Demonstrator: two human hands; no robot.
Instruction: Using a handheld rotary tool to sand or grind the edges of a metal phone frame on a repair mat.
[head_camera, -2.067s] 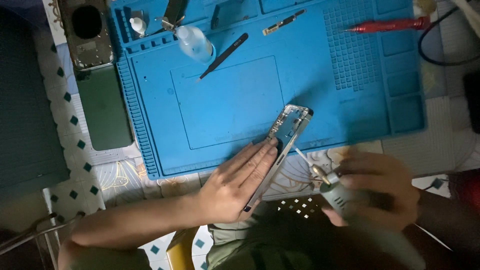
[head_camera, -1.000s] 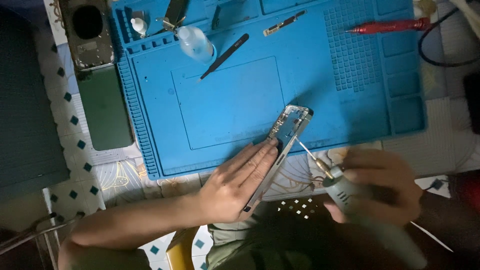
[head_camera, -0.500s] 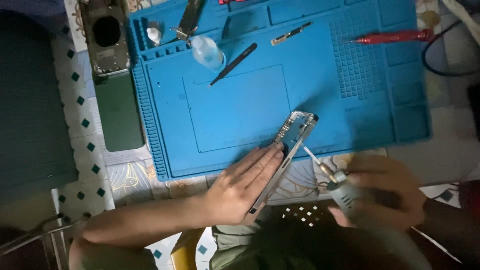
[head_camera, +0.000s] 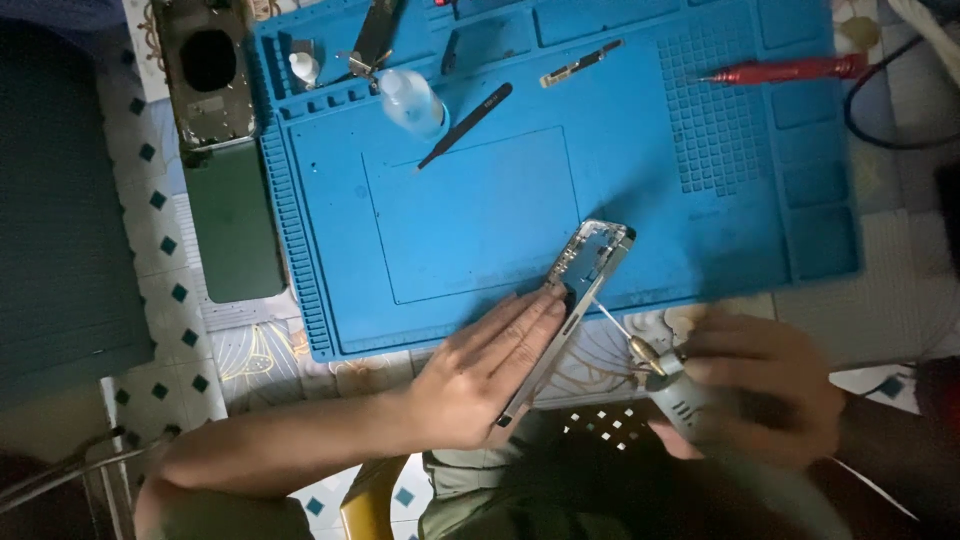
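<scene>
— What lies on the table?
— A blue work mat (head_camera: 700, 200) — a phone frame (head_camera: 570, 310) stands on edge across its near rim.
— And the hands?
— The left hand (head_camera: 490, 370), fingers flat and open, braces the frame. The right hand (head_camera: 760, 385) is closed around a grey rotary tool (head_camera: 675, 385), its thin bit touching the frame's upper end.

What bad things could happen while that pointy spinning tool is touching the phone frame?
The left hand presses the phone frame on its edge, half off the blue mat, so it might tip or slide. The fingertips sit close to the rotary tool tip, held by the right hand; a slip could nick them. The tool's picture is blurred, so its exact contact point is unclear.
</scene>
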